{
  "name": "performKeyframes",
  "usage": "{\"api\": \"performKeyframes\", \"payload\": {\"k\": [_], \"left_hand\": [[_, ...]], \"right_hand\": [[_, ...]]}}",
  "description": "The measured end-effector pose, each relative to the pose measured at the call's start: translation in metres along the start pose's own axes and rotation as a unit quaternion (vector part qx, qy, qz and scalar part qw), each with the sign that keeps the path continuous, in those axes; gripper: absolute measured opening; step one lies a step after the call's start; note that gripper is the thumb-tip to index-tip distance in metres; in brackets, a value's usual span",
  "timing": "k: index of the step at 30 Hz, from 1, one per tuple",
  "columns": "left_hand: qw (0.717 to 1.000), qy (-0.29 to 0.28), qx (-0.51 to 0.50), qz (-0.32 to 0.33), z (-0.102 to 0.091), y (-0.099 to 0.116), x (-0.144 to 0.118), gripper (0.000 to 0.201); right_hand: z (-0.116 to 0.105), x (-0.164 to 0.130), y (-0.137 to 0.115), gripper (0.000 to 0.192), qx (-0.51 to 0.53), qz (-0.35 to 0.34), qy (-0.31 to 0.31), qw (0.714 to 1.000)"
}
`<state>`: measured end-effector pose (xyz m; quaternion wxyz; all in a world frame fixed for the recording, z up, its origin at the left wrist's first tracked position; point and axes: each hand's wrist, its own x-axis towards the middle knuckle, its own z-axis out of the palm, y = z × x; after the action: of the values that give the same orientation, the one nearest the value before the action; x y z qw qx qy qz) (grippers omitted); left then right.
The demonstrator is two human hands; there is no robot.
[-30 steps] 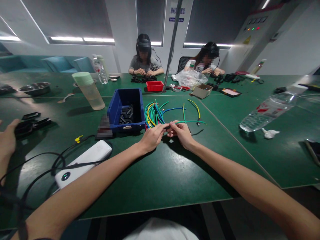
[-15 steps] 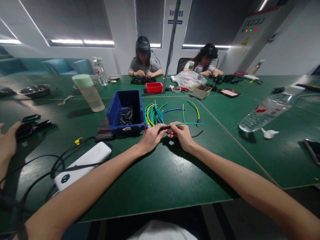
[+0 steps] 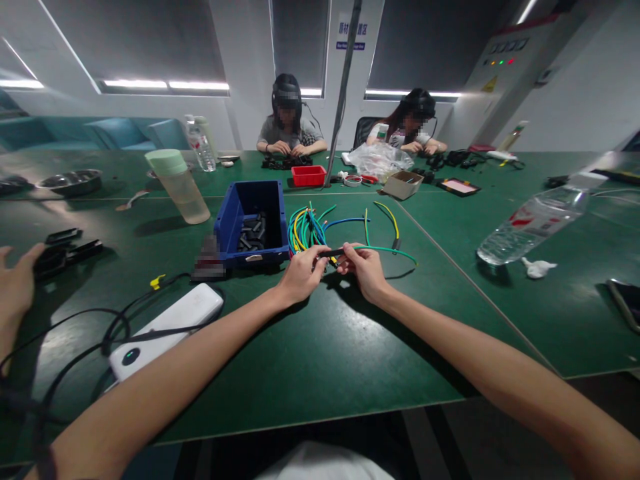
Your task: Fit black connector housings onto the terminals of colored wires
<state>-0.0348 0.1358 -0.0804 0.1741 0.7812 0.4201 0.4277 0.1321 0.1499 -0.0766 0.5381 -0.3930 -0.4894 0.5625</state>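
Observation:
My left hand [image 3: 303, 272] is closed on a short black sleeve [image 3: 331, 253], pinched between thumb and fingers. My right hand [image 3: 366, 270] grips a green wire [image 3: 393, 250] close to the sleeve's right end; the wire's free end curves off to the right. Just behind my hands lies a bundle of green, yellow and blue wires [image 3: 307, 227]. A yellow wire [image 3: 390, 217] with a black piece at its near end rests to the right. Left of the bundle stands a blue bin [image 3: 253, 257] with black sleeves [image 3: 253, 232] inside.
A white power bank [image 3: 167, 330] with black cables lies left, near my forearm. A green-lidded bottle [image 3: 180, 187] stands behind it. To the right are a water bottle [image 3: 535, 217] and crumpled tissue [image 3: 539, 268]. Another person's hand [image 3: 17, 287] is at far left; two people sit opposite.
My hands have drawn slightly apart, so more of the black sleeve shows between them. The green wire's free end has dipped and shifted a little right.

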Motion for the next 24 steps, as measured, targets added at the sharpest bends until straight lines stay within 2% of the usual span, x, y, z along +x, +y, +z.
{"api": "performKeyframes", "payload": {"k": [9,17,24], "left_hand": [[0.999,-0.005,-0.034,-0.005,0.0012,-0.0028,0.0005,0.025],[1.0,-0.022,-0.015,-0.001,0.0014,-0.004,-0.0008,0.035],[1.0,-0.025,-0.001,-0.002,0.0012,-0.0024,-0.0007,0.035]], "right_hand": [[0.0004,-0.0004,-0.0012,0.034,0.018,0.005,-0.001,1.0],[0.0009,-0.0007,-0.0013,0.037,0.01,0.005,0.017,1.0],[0.0007,-0.0007,-0.0009,0.036,0.01,-0.003,0.022,1.0]]}}
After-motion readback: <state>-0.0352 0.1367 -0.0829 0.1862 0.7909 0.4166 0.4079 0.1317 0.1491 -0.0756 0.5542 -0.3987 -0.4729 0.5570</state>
